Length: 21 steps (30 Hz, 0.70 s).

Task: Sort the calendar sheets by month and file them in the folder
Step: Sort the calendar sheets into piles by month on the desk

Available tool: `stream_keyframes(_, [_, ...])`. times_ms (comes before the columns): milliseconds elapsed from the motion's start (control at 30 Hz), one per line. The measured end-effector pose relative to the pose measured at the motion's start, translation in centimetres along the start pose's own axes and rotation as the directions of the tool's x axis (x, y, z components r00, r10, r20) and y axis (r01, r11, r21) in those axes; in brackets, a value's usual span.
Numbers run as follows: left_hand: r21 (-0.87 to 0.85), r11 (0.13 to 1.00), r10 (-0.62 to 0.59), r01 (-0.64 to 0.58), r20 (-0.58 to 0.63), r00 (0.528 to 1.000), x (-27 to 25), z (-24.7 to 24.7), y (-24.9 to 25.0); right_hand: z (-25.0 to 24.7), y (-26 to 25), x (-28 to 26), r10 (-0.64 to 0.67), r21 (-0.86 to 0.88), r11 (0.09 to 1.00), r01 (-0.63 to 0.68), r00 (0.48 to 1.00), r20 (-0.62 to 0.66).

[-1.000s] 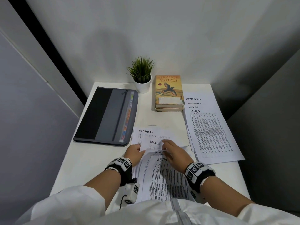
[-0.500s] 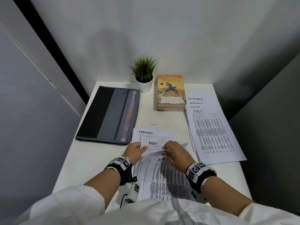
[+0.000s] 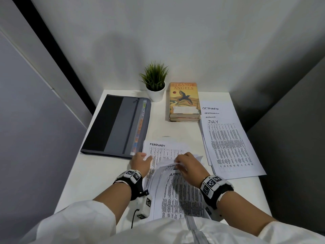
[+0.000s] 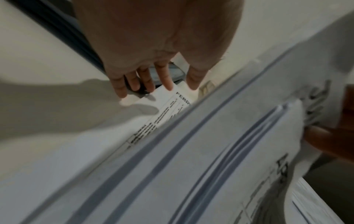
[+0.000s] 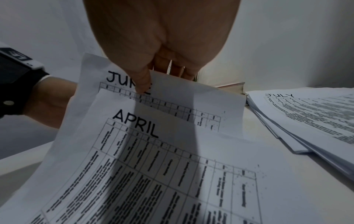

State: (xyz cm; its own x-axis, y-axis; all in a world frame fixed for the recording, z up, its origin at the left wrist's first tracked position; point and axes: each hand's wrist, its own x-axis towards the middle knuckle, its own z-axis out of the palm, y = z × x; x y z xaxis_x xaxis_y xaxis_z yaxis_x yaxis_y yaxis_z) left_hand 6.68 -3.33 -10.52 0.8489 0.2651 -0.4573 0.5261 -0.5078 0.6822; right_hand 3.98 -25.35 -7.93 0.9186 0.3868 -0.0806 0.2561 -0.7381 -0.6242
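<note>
MAY sheet that was up top half a sec ago is gone, FEBRUARY sheet [image 3: 164,150] now bare, right hand [image 3: 189,165] pinching JUNE sheet [image 5: 172,97] over APRIL sheet [image 3: 177,192], left hand [image 3: 140,162] fingers spread flat by the folder [image 3: 116,124]

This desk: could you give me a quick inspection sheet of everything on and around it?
Surface: white table, partly bare.
Job's things: closed grey folder at left; FEBRUARY sheet flat; APRIL sheet and JUNE sheet lifted; fanned pile topped by JULY at right.
Clutter: potted plant, stacked books.
Hands: left hand, fingers straight, rests on the FEBRUARY sheet; right hand pinches the JUNE sheet.
Cables: short black lead under left wrist.
Surroundings: plain grey walls.
</note>
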Motion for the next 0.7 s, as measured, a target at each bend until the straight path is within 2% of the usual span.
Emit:
stream_keyframes(100, [-0.076,0.995,-0.069,0.071,0.024,0.997,0.3,0.6,0.1,-0.1,0.1,-0.2,-0.018,0.014,1.000,0.018,1.000,-0.014])
stream_keyframes(167, [-0.111,0.991,-0.073,0.075,0.019,0.997,0.6,1.0,0.4,-0.3,0.2,-0.3,-0.016,0.028,0.999,0.016,1.000,-0.009])
stream_keyframes(300, [-0.004,0.996,0.092,-0.092,0.017,0.996,1.1,1.3,0.5,-0.7,0.2,-0.5,-0.042,0.019,0.999,0.042,0.999,0.031])
stream_keyframes(333, [0.025,0.992,0.120,-0.121,0.032,0.992,1.2,1.3,0.4,-0.9,0.2,-0.4,-0.043,0.023,0.999,0.042,0.999,0.034])
stream_keyframes(500, [0.030,0.995,0.089,-0.098,0.233,0.969,0.5,0.8,-0.7,-1.5,0.9,0.4,-0.028,0.019,0.999,0.028,0.999,-0.032])
stream_keyframes(700, [-0.031,0.993,0.116,-0.112,0.317,0.941,0.2,0.3,-1.0,-0.1,1.4,0.7,-0.065,-0.010,0.998,0.065,0.996,-0.054])
